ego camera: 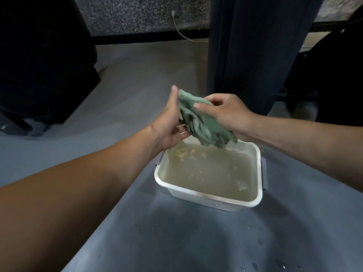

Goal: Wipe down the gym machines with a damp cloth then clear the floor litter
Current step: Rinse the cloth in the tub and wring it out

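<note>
A crumpled green cloth (202, 122) hangs between both hands above the far edge of a white plastic tub (208, 197) filled with cloudy water. My left hand (170, 122) holds the cloth's left side, thumb pointing up and fingers under the folds. My right hand (225, 112) grips the cloth from the right, thumb pressed on top of it. The cloth's lower end dangles just over the water.
The tub stands on a blue-grey surface (176, 242) speckled with water drops. A dark machine (43, 61) stands at the left and a dark upright post (249, 52) behind the hands. A white cable (182, 34) runs along the far wall.
</note>
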